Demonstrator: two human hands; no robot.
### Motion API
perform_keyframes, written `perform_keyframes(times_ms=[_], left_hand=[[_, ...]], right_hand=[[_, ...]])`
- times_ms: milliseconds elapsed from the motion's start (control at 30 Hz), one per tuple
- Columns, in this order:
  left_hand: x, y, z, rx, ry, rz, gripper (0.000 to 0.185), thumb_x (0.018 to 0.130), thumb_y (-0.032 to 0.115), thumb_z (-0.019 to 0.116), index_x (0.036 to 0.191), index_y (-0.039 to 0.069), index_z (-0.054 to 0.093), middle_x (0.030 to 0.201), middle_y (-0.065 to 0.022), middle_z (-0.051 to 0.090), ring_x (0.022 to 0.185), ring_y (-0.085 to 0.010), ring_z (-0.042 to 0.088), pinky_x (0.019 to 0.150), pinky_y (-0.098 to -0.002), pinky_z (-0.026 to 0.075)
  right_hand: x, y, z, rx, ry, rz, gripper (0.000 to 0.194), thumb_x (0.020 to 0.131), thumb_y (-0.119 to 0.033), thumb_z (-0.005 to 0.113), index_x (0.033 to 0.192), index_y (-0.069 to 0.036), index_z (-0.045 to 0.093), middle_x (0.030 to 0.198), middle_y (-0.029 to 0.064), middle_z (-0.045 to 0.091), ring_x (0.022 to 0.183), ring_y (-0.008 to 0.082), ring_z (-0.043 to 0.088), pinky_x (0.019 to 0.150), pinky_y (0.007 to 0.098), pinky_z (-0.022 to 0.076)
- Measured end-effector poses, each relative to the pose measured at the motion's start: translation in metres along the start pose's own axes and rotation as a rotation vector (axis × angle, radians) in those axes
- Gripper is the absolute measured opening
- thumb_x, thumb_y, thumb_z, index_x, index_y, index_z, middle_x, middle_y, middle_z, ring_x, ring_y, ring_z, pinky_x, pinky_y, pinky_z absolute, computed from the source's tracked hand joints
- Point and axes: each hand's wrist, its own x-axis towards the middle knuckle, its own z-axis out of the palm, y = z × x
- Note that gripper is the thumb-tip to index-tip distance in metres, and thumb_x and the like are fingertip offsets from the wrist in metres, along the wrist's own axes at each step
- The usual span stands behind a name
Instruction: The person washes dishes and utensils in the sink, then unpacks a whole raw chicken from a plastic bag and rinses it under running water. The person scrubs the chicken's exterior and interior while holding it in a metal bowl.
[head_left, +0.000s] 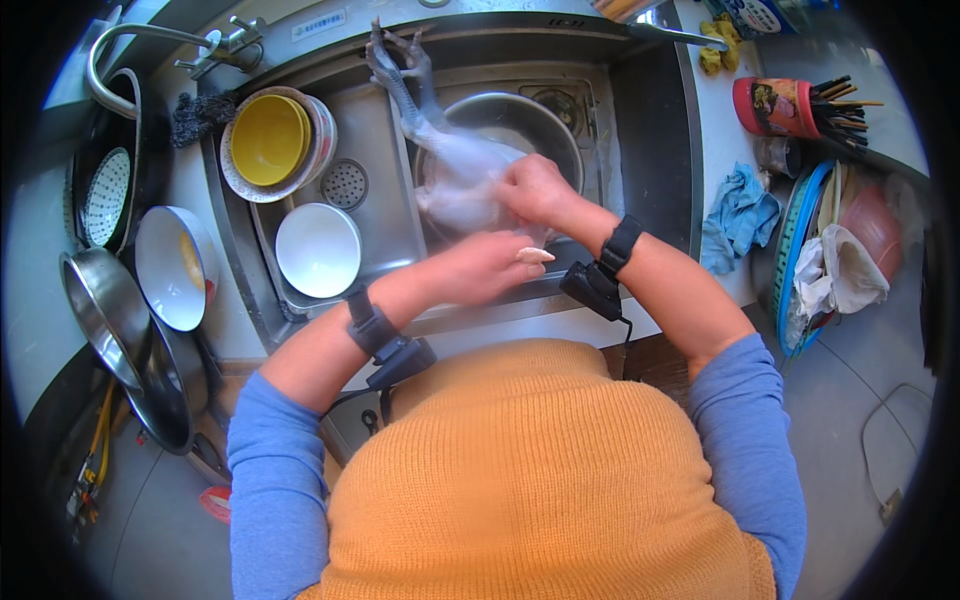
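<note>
A plucked whole chicken (469, 161) lies across a round steel basin (559, 124) in the right bowl of the sink, its grey feet sticking up towards the back rim. My right hand (536, 187) grips the near side of its body with bent fingers. Close to the sink's front edge, my left hand (484, 266) is curled at the near end of the bird. A small pale, pointed piece (534, 255) shows at its fingertips; what it is I cannot tell. The bird's head end is hidden by my hands.
Left in the sink are stacked yellow bowls (270, 141) and a white bowl (319, 250). A faucet (161, 34) arches at the back left. Steel pans (112, 307) line the left counter. A blue cloth (741, 214) and a red chopstick holder (776, 107) are at the right.
</note>
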Motion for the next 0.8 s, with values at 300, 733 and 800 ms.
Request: perform_keyframes(times_ms=[300, 733, 800], left_hand=[[0.000, 0.001, 0.000, 0.013, -0.003, -0.011, 0.015, 0.096, 0.017, 0.051, 0.099, 0.005, 0.059, 0.093, -0.0133, 0.057, 0.088, -0.0274, 0.057, 0.082, -0.0369, 0.046], [0.000, 0.003, -0.001, 0.017, -0.004, -0.008, 0.016, 0.096, 0.017, 0.051, 0.100, 0.004, 0.059, 0.095, -0.0141, 0.058, 0.089, -0.0284, 0.057, 0.083, -0.0368, 0.046], [0.001, 0.003, 0.000, 0.005, -0.001, 0.003, 0.016, 0.096, 0.016, 0.051, 0.100, 0.004, 0.060, 0.095, -0.0144, 0.058, 0.090, -0.0282, 0.057, 0.084, -0.0369, 0.046]], right_hand=[[-0.007, 0.013, -0.011, 0.422, -0.133, 0.257, 0.017, 0.086, -0.011, 0.062, 0.080, 0.004, 0.065, 0.070, 0.0055, 0.060, 0.057, 0.0107, 0.055, 0.050, 0.0222, 0.0471], [-0.007, 0.019, -0.002, 0.189, -0.127, 0.098, 0.010, 0.079, -0.005, 0.063, 0.074, 0.003, 0.065, 0.063, 0.0055, 0.059, 0.052, 0.0111, 0.053, 0.047, 0.0252, 0.0449], [-0.010, 0.022, 0.000, 0.225, -0.125, 0.104, 0.010, 0.079, -0.006, 0.063, 0.074, 0.003, 0.065, 0.063, 0.0057, 0.059, 0.052, 0.0110, 0.054, 0.047, 0.0254, 0.0449]])
